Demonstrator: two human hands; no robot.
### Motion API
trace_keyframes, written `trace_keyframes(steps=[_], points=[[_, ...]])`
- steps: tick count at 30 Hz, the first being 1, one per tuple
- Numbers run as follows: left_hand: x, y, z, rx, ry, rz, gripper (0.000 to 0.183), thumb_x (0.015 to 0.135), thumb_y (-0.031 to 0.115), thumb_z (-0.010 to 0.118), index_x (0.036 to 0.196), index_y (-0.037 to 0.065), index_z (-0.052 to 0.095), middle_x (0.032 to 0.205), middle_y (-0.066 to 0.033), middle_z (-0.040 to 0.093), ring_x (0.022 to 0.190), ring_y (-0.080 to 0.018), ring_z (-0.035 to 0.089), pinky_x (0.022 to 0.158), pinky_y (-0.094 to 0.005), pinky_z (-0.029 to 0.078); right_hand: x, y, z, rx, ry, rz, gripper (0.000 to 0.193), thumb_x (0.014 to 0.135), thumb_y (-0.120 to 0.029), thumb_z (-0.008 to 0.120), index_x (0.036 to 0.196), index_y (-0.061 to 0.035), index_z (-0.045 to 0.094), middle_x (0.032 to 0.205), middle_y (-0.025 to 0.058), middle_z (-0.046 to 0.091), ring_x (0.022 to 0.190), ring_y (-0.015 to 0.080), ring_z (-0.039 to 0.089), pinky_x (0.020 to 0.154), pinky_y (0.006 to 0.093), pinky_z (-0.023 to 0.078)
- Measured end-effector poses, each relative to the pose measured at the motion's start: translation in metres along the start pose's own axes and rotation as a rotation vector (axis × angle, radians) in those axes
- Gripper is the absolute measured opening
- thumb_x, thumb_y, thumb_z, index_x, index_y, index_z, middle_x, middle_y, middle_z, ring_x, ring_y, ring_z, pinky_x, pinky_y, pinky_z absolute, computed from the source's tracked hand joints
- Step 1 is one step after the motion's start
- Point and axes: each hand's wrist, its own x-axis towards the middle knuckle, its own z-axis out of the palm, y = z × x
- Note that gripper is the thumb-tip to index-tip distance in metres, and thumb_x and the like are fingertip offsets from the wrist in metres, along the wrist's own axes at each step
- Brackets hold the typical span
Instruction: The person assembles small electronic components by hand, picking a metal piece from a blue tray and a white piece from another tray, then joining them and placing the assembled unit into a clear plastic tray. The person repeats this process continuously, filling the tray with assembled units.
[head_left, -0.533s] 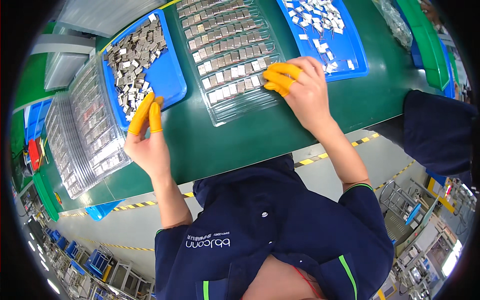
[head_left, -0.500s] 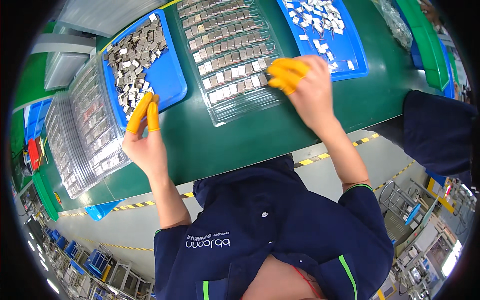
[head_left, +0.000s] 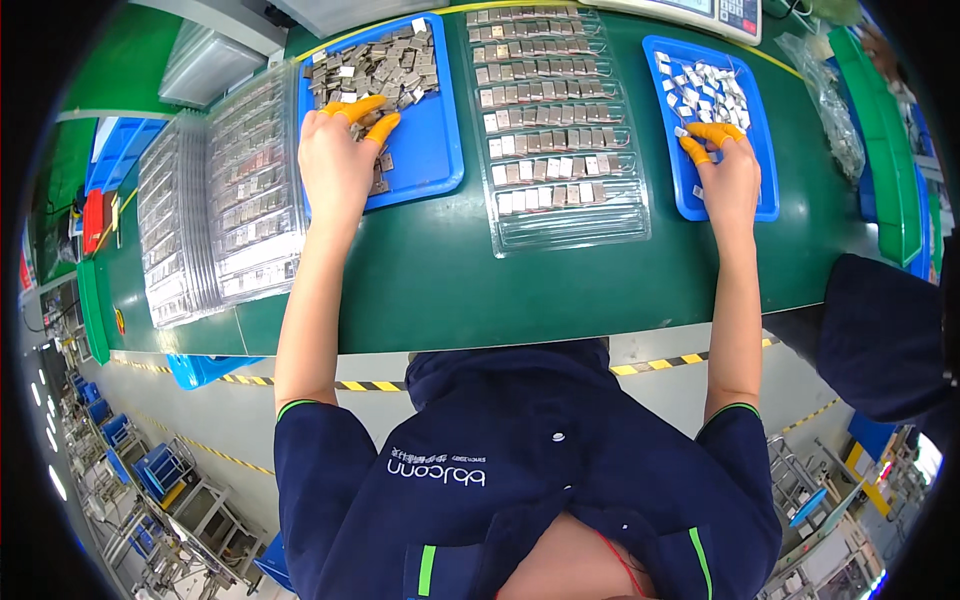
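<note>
My left hand (head_left: 338,160), with yellow finger cots, reaches over the left blue tray (head_left: 425,165). Its thumb and fingers are apart above a heap of small grey metal-cased pieces (head_left: 400,62). Whether a fingertip touches a piece is hidden. At the right blue tray (head_left: 690,200), my right hand (head_left: 730,170) pinches a small white connector (head_left: 681,132) at its yellow-covered fingertips. More white connectors with thin leads (head_left: 715,88) lie beyond it. Between the hands lies a clear plastic blister tray (head_left: 570,232), its rows filled with grey and white pieces.
Stacked clear blister trays (head_left: 175,240) stand at the left of the green table (head_left: 540,300). A digital scale (head_left: 735,18) sits at the back right. Crumpled clear plastic (head_left: 830,110) and a green bin (head_left: 885,150) are at the right, near another person's dark sleeve (head_left: 880,330).
My left hand has moved forward over the heap of metal pieces, its fingers now apart. My right hand has left the blister tray's row and moved right into the white connectors' tray. The view has shifted.
</note>
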Motion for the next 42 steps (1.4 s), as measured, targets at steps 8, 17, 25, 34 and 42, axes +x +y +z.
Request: trace_keyframes(steps=[8, 17, 25, 34, 42], points=[[0.017, 0.012, 0.011, 0.051, 0.002, 0.160, 0.029, 0.067, 0.023, 0.076, 0.085, 0.002, 0.067, 0.085, -0.0138, 0.061, 0.085, -0.0288, 0.056, 0.076, -0.0390, 0.045, -0.009, -0.005, -0.016, 0.231, 0.097, 0.028, 0.020, 0.069, -0.009, 0.074, 0.088, -0.0041, 0.069, 0.087, 0.0100, 0.066, 0.080, 0.0222, 0.062, 0.073, 0.0306, 0.048], [-0.007, 0.029, -0.013, -0.701, -0.141, -0.186, 0.022, 0.076, 0.006, 0.069, 0.097, 0.000, 0.066, 0.095, -0.0113, 0.066, 0.074, -0.0147, 0.065, 0.065, -0.0253, 0.051, -0.035, -0.046, -0.025, 0.629, 0.032, 0.069, 0.021, 0.072, -0.006, 0.073, 0.092, -0.0025, 0.069, 0.089, 0.0072, 0.068, 0.081, 0.0157, 0.062, 0.075, 0.0262, 0.047], [-0.057, 0.087, -0.022, -1.289, -0.375, -0.278, 0.027, 0.077, -0.003, 0.067, 0.103, -0.006, 0.062, 0.098, -0.0090, 0.065, 0.089, -0.0148, 0.063, 0.080, -0.0242, 0.051, -0.050, -0.100, -0.011, 0.969, -0.269, -0.002, 0.020, 0.074, -0.005, 0.070, 0.094, -0.0045, 0.070, 0.089, 0.0082, 0.068, 0.081, 0.0167, 0.062, 0.075, 0.0262, 0.048], [-0.075, 0.103, -0.019, -1.392, -0.468, -0.330, 0.024, 0.075, -0.006, 0.067, 0.098, -0.010, 0.062, 0.093, -0.0143, 0.066, 0.082, -0.0195, 0.065, 0.076, -0.0289, 0.053, -0.060, -0.097, -0.007, 1.014, -0.332, 0.020, 0.020, 0.072, -0.003, 0.071, 0.092, -0.0044, 0.070, 0.088, 0.0081, 0.068, 0.080, 0.0156, 0.063, 0.076, 0.0259, 0.048], [-0.086, 0.108, -0.034, -1.402, -0.680, -0.142, 0.016, 0.073, -0.005, 0.069, 0.088, -0.006, 0.067, 0.088, -0.0125, 0.067, 0.078, -0.0173, 0.065, 0.072, -0.0257, 0.053, -0.076, -0.081, -0.023, 1.385, -0.747, 0.195, 0.026, 0.065, 0.001, 0.076, 0.090, 0.0000, 0.069, 0.087, 0.0051, 0.066, 0.081, 0.0135, 0.061, 0.077, 0.0260, 0.049]])
